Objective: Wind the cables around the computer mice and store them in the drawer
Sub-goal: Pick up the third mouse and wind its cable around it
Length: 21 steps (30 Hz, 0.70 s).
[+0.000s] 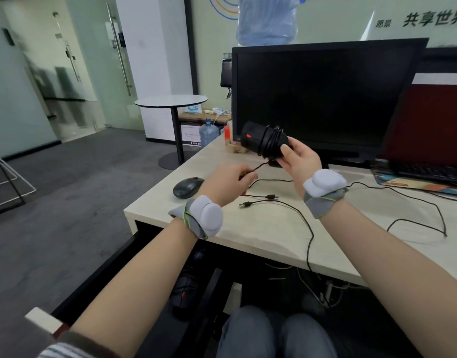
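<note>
The wall (416, 32) behind the monitor carries dark Chinese characters at the upper right: a smaller pair, 愿景, and beside it larger ones reading 共享世界, cut off by the frame edge. Print on the box (191, 135) under the round table is too small to read.

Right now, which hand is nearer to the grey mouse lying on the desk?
Left. The left hand pinches the cable just right of the grey mouse. The right hand is farther right and raised, holding the black mouse.
</note>
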### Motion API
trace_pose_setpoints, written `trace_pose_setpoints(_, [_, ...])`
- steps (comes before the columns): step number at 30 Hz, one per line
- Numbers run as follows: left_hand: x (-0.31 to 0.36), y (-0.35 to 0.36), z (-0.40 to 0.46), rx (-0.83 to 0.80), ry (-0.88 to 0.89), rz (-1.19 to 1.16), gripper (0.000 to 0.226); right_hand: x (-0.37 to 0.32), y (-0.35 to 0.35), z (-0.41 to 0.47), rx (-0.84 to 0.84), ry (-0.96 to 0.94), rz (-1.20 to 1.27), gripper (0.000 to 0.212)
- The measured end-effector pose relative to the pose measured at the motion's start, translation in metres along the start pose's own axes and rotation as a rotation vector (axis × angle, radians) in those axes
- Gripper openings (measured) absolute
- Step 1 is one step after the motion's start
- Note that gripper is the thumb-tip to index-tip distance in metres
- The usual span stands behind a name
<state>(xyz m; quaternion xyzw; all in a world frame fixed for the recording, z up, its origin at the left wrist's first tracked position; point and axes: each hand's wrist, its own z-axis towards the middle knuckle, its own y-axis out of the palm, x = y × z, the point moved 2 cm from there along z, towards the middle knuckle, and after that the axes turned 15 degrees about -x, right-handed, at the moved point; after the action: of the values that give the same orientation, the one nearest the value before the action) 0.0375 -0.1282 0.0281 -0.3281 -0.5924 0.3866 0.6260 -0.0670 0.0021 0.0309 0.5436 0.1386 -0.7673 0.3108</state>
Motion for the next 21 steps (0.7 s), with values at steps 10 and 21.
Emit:
trace_pose_setpoints(10, [0.008,-0.029,0.000,0.218,0.132,0.151,0.010,-0.005,-0.016,-0.008,-0.270,0.111,-0.495,0.033])
trace_pose_setpoints(21, [-0.007,-0.049,-0.003,0.140,0.346,-0.241,0.020,-0.005,-0.007,-0.026,-0.561,0.302,-0.052,0.034])
